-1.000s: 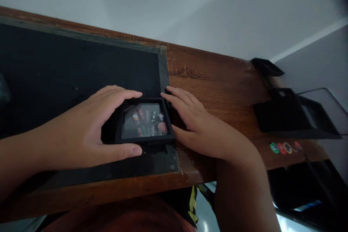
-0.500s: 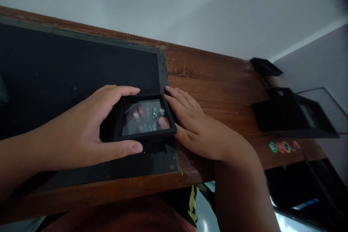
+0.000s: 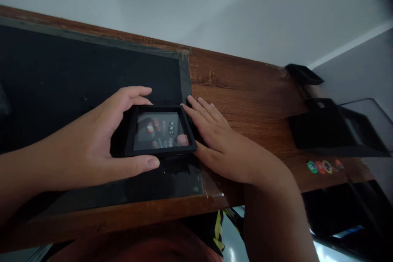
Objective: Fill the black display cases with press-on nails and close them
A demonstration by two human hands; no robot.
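Observation:
A black display frame [image 3: 159, 153] with a clear window sits over the black mat, tilted slightly in view. Behind its window are several decorated press-on nails [image 3: 171, 128] and a round pinkish piece [image 3: 182, 139]. My left hand [image 3: 98, 139] wraps round the frame's left end, thumb along the near side and fingers at the far side, the index finger lifted off. Flat on the wood against the frame's right edge lies my right hand [image 3: 219, 141], its fingers stretched out and holding nothing. What is under the frame is too dark to tell.
The black mat [image 3: 76, 65] is taped to the brown wooden table [image 3: 239, 86], which meets a pale wall. At the right are black open box-like pieces [image 3: 319, 129] and several small round coloured stickers [image 3: 319, 167]. The table's front edge runs close to my body.
The frame has shifted slightly left. My left index finger has risen away from the frame's far edge. My right hand stays nearly in place.

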